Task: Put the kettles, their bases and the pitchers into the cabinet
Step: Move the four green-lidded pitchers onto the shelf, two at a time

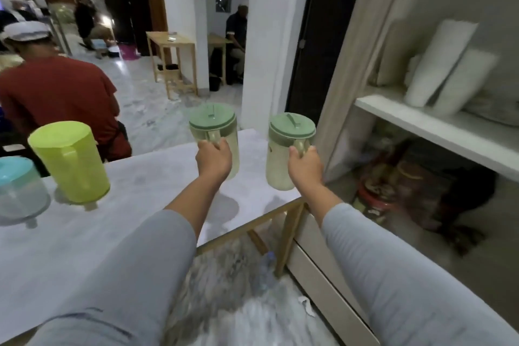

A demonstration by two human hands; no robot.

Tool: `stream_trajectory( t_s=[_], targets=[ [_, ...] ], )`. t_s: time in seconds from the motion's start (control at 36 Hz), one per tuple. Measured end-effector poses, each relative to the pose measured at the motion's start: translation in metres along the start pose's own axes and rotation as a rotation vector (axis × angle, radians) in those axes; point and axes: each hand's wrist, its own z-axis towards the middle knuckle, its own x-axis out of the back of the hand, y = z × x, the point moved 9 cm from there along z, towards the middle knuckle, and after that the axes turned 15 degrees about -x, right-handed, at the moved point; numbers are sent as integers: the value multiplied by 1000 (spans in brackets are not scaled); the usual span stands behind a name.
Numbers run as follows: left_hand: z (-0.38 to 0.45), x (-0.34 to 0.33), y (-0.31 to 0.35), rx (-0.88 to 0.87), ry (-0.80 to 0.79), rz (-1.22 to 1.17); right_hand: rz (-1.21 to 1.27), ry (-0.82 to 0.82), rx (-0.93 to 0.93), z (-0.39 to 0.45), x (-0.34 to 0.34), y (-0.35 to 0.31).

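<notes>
Grey sleeves fill the bottom of the view, and from them 2 bare forearms reach forward. The left hand (214, 159) has its fingers (223, 146) curled tight through the handle of a green-lidded pitcher (213, 128), thumb pressed over the top of the grip. The right hand (305, 164) is clamped the same way on the handle of a second green-lidded pitcher (286, 149). Both pitchers stand upright, long axis vertical, lids on. The 2 shadows on the white table (134, 222) below suggest they are lifted clear of it, though the hands hide part of each base.

Outward from the hands, 2 more pitchers stay on the table's left side: a lime-green pitcher (70, 161) and, at the frame edge, a clear pitcher with a blue lid (21, 188). No kettle or base shows anywhere.

The cabinet (438, 118) lies to the right, its opening just beside the table's corner. Its white upper shelf carries pale rolled or bagged items; the lower space holds dark, blurred clutter I cannot identify. The right hand is the nearer of the 2, with its pitcher already close to the cabinet's left edge, so I judge that one goes in first, carried rightward and kept upright. The left pitcher has farther to travel across the table's corner. Free shelf room looks tight beside the pale items.
</notes>
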Motion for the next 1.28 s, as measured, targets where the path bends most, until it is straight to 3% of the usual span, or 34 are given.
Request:
stream_trajectory(
  t_s=[0.36, 0.64, 1.03, 1.28],
  targets=[
    [-189, -119, 73, -75, -259, -75, 20, 264, -145, -51, 213, 143],
    [-307, -173, 125, -174, -436, -59, 37, 420, -242, -108, 320, 218],
    [-410, -227, 235, -454, -710, -184, 114, 848, -348, -202, 472, 256],
    [-478, -252, 320, -605, -853, -364, 159, 1119, -277, -266, 561, 249]
  ],
)
